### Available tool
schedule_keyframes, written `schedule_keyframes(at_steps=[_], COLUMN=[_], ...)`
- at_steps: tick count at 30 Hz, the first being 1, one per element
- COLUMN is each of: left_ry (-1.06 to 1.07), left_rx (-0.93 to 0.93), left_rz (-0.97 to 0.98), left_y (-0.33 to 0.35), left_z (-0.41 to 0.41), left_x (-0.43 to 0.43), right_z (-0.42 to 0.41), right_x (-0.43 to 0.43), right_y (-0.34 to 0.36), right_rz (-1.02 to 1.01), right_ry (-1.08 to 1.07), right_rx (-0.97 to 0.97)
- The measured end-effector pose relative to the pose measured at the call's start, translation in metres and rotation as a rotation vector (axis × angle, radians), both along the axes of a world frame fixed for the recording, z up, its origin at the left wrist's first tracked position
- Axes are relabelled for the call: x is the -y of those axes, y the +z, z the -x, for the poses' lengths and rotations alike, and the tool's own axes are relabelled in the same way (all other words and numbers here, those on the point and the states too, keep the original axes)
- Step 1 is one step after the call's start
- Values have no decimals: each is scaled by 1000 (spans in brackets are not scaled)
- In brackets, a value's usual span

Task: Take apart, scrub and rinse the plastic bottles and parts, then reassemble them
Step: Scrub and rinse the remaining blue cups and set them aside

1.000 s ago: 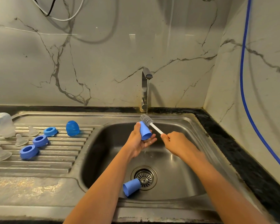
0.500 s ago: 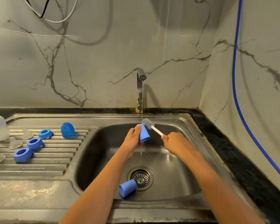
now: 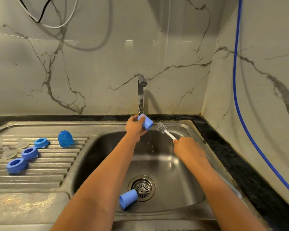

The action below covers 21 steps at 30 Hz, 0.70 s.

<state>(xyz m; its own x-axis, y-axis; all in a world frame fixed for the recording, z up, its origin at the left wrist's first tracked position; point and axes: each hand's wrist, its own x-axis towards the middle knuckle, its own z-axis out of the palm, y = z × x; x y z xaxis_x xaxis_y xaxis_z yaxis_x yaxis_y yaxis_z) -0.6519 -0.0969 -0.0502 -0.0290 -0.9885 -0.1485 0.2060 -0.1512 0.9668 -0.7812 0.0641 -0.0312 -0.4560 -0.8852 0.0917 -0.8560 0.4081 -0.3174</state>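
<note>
1. Holding a small blue bottle up under the tap, the left hand has its fingers curled round it. The open mouth tips off to the right, and water drips just below the fingers.
2. It's plain light-blue plastic, short and cup-shaped.
3. The right hand is wrapped round the white handle of a bottle brush. The grey bristle head sits just right of the left fingertips, near the bottle's mouth but not inside it.
4. The tap's stem stands right behind the left fingers.
5. Well below both hands' fingers, a second blue bottle lies on its side in the sink, touching the drain strainer.
6. Way off left of the left fingers, the drainboard has three blue rings, a blue dome cap and some clear teats.
</note>
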Motion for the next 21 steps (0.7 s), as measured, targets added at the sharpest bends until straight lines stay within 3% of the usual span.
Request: schedule_keyframes(at_steps=[3, 9, 21], left_ry=[-37, -23, 19], left_rx=[-341, -759, -849], left_rz=[-188, -429, -533], left_y=[5, 1, -15], left_z=[1, -3, -2], left_x=[-4, -8, -23], right_z=[0, -1, -2], right_x=[0, 1, 2], right_y=[0, -4, -4], right_rz=[-1, 1, 24], right_ry=[13, 45, 29], right_rx=[-7, -49, -47])
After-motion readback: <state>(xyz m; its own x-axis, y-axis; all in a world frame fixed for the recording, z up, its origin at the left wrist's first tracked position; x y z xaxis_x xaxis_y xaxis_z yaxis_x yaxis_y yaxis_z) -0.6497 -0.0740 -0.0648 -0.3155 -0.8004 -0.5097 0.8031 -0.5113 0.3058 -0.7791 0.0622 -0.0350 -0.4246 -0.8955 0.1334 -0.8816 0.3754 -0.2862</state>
